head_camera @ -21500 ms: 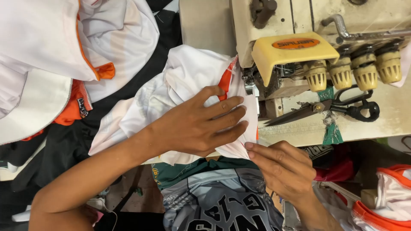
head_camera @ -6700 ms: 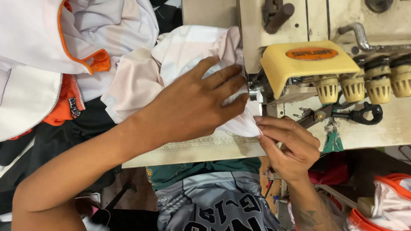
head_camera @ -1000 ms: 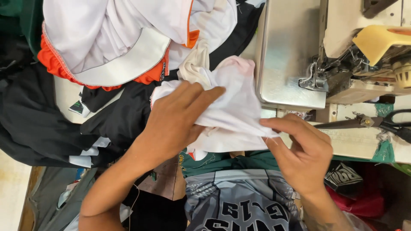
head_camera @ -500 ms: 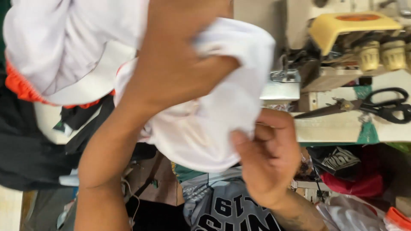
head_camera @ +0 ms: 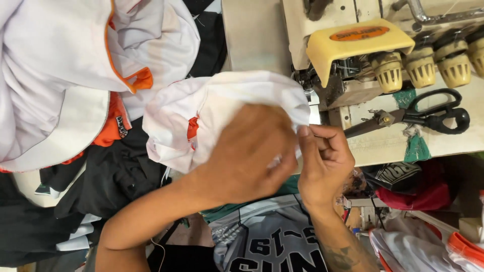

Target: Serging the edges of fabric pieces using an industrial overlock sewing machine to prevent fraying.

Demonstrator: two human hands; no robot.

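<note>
A bunched white garment with orange trim (head_camera: 212, 108) lies in front of the sewing machine (head_camera: 363, 55). My left hand (head_camera: 247, 151) is on top of it, fingers curled into the cloth near its right edge. My right hand (head_camera: 322, 156) pinches the same edge of the garment between thumb and fingers, just left of the machine's needle area. Both hands touch each other at the fabric's edge.
Black-handled scissors (head_camera: 418, 113) lie on the machine table to the right. A pile of white and orange garments (head_camera: 75, 65) fills the upper left, with dark cloth (head_camera: 116, 176) below it. More white and orange cloth (head_camera: 428, 247) sits at the lower right.
The garment has come down from in front of the camera to the table by the machine. My left hand now presses it flat and my right hand has moved up to its edge.
</note>
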